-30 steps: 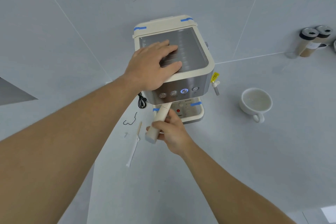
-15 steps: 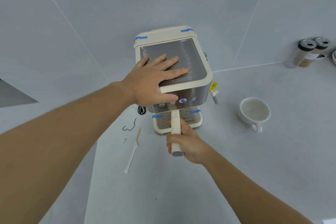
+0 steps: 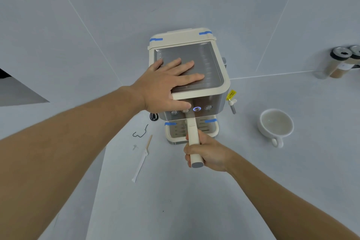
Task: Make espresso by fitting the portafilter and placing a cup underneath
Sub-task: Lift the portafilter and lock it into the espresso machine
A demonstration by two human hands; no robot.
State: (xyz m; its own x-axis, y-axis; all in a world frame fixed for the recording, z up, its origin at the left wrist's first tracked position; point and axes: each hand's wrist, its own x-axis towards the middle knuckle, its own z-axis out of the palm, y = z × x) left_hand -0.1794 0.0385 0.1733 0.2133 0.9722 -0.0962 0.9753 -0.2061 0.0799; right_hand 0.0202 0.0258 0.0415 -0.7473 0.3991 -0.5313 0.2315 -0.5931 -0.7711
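A cream and steel espresso machine (image 3: 212, 76) stands on the pale counter. My left hand (image 3: 167, 84) lies flat on its metal top, fingers spread, thumb over the front edge. The cream portafilter handle (image 3: 193, 138) points straight toward me from under the machine's front; its head is hidden beneath the button panel. My right hand (image 3: 208, 154) is closed around the handle's near end. A white cup (image 3: 275, 125) sits empty on the counter to the right of the machine, handle toward me.
A drip tray (image 3: 210, 132) lies below the handle. The steam wand (image 3: 232, 106) hangs on the machine's right side. A wooden stirrer in paper wrapper (image 3: 141, 160) and a black wire (image 3: 140, 132) lie left. Two jars (image 3: 339, 62) stand far right.
My right hand has swung the portafilter handle from pointing down-left to pointing straight toward me. The left hand stayed pressed on the machine's top.
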